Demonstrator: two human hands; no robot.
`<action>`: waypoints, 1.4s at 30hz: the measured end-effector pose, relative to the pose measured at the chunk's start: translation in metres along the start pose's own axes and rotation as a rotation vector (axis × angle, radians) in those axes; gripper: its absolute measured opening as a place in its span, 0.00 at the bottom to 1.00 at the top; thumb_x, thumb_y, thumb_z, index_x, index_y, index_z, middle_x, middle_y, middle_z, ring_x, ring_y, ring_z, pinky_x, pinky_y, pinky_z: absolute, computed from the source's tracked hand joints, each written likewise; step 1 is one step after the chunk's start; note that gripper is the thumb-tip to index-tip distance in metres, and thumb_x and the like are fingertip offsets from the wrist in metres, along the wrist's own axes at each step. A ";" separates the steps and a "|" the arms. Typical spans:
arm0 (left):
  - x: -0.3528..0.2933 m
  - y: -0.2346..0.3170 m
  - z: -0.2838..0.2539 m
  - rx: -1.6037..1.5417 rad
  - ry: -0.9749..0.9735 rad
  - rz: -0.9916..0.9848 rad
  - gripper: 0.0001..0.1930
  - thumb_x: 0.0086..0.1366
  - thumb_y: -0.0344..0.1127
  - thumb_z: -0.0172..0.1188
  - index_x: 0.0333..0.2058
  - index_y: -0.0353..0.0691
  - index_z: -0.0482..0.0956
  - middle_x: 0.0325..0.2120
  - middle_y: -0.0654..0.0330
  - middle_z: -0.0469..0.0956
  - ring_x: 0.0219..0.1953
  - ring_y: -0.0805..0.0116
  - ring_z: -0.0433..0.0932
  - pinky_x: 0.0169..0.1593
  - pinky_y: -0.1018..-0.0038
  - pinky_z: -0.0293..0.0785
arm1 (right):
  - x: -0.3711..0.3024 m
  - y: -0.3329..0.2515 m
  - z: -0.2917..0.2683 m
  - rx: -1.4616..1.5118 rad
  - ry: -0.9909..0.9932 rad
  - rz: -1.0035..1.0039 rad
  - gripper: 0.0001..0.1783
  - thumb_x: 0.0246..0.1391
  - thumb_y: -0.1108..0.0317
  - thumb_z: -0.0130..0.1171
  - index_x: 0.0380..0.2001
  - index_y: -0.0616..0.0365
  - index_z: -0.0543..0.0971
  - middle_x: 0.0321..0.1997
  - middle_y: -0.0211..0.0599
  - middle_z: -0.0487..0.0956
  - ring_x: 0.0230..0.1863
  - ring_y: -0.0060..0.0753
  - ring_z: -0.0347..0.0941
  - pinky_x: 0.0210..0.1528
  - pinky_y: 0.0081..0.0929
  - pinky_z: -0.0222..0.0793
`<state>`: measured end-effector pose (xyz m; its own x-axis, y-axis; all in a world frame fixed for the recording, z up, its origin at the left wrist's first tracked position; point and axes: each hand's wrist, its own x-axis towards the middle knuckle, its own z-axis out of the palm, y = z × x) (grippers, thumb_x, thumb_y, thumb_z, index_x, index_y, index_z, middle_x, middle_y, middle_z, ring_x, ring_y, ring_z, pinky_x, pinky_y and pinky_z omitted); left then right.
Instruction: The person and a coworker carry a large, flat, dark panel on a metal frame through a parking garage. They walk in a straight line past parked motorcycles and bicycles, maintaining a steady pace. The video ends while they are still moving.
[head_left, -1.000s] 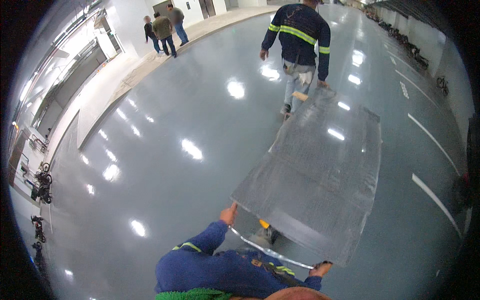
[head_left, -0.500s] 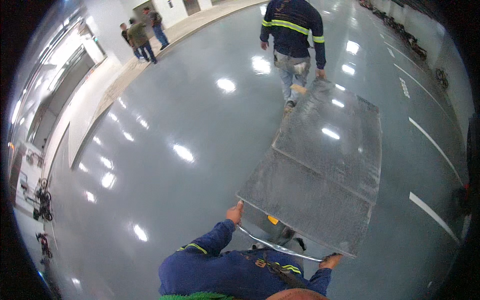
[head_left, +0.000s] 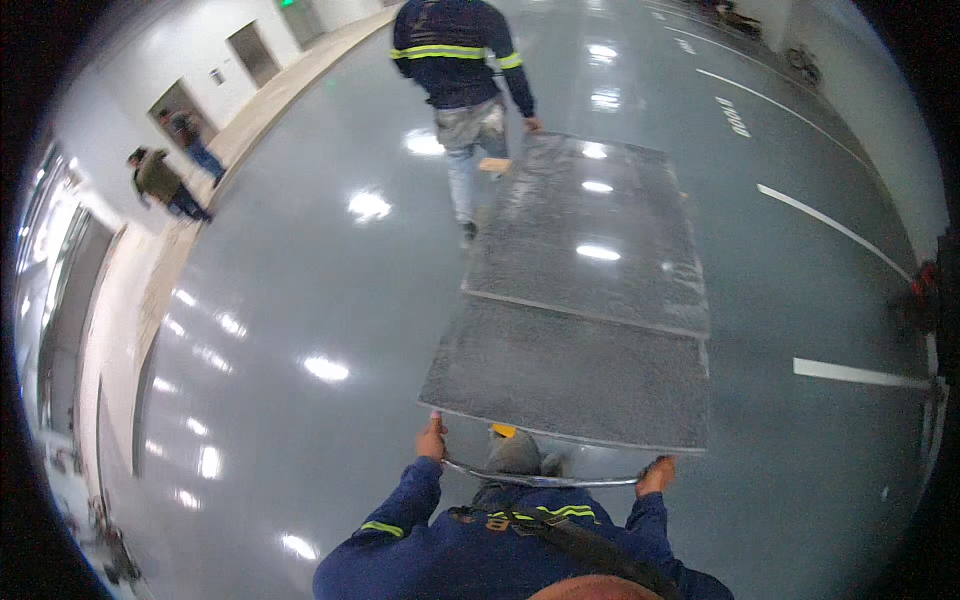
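Head view, and here we are: left hand [head_left: 431,440] and right hand [head_left: 656,477], fingers wrapped around opposite ends of the silver bar [head_left: 580,482]! Ahead of it lie 2 dark grey sheets, near sheet [head_left: 565,370] and far sheet [head_left: 600,225], flat above the glossy floor [head_left: 280,430] (whatever bears them is mostly hidden). Up front, a co-worker [head_left: 450,85] has 1 hand at the far corner. Loading looks done, I'd judge; moving the load seems under way, unloading not yet begun.
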<state>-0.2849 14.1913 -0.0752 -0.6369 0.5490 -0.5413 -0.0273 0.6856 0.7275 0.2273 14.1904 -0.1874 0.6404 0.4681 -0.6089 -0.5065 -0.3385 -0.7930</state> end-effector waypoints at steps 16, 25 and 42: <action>0.157 0.173 0.104 -0.109 -0.033 0.167 0.32 0.61 0.66 0.55 0.26 0.36 0.78 0.12 0.64 0.62 0.12 0.72 0.61 0.17 0.72 0.58 | 0.114 -0.097 0.253 -0.099 0.003 -0.162 0.13 0.60 0.59 0.47 0.29 0.54 0.73 0.19 0.27 0.67 0.18 0.29 0.61 0.20 0.31 0.56; 0.246 0.370 0.208 -0.230 -0.123 -0.125 0.31 0.62 0.66 0.53 0.29 0.37 0.75 0.12 0.65 0.60 0.11 0.71 0.59 0.17 0.71 0.58 | 0.201 -0.192 0.436 0.041 0.017 0.041 0.18 0.60 0.46 0.47 0.27 0.47 0.71 0.13 0.21 0.56 0.10 0.20 0.49 0.13 0.24 0.44; 0.487 0.656 0.378 -0.212 -0.087 -0.125 0.33 0.61 0.69 0.52 0.29 0.37 0.76 0.11 0.66 0.58 0.11 0.72 0.56 0.17 0.73 0.56 | 0.387 -0.297 0.774 -0.245 -0.023 -0.278 0.12 0.59 0.64 0.44 0.36 0.58 0.75 0.24 0.30 0.67 0.17 0.24 0.59 0.17 0.27 0.54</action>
<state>-0.3216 15.0892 -0.0217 -0.5504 0.5118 -0.6596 -0.2678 0.6401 0.7201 0.1784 15.1041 -0.1713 0.7198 0.5866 -0.3711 -0.1599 -0.3802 -0.9110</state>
